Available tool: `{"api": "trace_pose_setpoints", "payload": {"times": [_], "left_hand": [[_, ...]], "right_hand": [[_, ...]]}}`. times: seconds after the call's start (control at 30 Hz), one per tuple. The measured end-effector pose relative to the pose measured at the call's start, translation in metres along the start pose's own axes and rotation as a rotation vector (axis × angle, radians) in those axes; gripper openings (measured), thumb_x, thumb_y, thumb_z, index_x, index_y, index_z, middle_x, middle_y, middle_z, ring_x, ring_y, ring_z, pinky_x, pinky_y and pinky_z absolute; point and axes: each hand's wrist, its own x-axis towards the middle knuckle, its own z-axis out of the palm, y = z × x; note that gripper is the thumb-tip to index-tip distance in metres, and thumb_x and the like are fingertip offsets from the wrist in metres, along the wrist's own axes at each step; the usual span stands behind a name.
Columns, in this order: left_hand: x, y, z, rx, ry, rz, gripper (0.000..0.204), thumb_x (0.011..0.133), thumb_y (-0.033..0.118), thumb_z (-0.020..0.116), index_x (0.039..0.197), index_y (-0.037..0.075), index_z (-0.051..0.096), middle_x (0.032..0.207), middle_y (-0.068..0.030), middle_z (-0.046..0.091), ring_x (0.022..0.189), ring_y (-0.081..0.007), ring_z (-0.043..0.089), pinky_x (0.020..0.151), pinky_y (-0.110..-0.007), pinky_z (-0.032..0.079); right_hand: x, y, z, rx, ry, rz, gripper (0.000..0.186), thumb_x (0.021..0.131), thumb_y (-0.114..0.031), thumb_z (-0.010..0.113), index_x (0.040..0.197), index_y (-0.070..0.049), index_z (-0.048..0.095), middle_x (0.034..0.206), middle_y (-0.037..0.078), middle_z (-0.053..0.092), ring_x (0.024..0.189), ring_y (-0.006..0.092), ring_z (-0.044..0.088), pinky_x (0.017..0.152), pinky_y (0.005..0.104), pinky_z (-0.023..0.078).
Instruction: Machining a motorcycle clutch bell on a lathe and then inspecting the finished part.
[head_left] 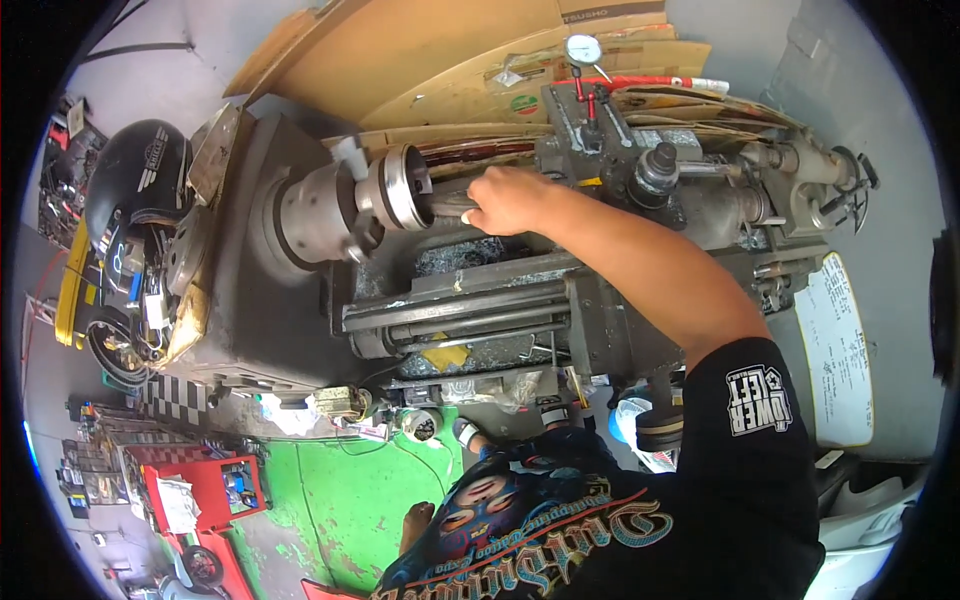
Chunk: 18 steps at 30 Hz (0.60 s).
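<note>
Cardboard (450, 65) is propped behind the lathe (250, 300). Toward its left end, a smooth metal ring (403, 188) is clamped, axis lengthwise, mouth facing right; there, a dark elongated piece (450, 204) (kind unclear) is gripped by the right hand (507, 200), pointed left. Whether the left hand (417, 519) is closed cannot be told. White papers (178, 503) are carried on a red cart (205, 485).

Right hand (508, 200) is wrapped around a dark elongated piece (450, 204), its end at the mouth of a metal ring (400, 188) in the lathe chuck (312, 213). Left hand (417, 522) hangs low over green floor (335, 500), finger pose unclear. Dial indicator (583, 51) stands behind the tool post (655, 177).
</note>
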Motion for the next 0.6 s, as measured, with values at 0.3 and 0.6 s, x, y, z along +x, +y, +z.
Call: {"api": "trace_pose_setpoints", "payload": {"times": [0.3, 0.6], "left_hand": [[-0.003, -0.012, 0.005, 0.061, 0.011, 0.072, 0.04, 0.091, 0.036, 0.065, 0.115, 0.004, 0.069, 0.112, -0.0181, 0.07, 0.096, -0.0348, 0.067, 0.079, -0.04, 0.053], [-0.018, -0.01, 0.016, 0.133, 0.101, 0.209, 0.039, 0.092, 0.038, 0.066, 0.111, 0.004, 0.07, 0.106, -0.0171, 0.072, 0.091, -0.0323, 0.068, 0.077, -0.039, 0.053]], "right_hand": [[0.003, 0.004, -0.009, 0.065, -0.083, 0.019, 0.034, 0.087, -0.031, 0.063, 0.091, 0.002, 0.072, 0.091, 0.022, 0.073, 0.083, 0.0425, 0.069, 0.075, 0.0503, 0.056], [-0.008, -0.006, -0.021, 0.073, -0.104, 0.01, 0.035, 0.086, -0.03, 0.064, 0.095, 0.003, 0.072, 0.097, 0.021, 0.074, 0.085, 0.0425, 0.068, 0.077, 0.0496, 0.056]]}}
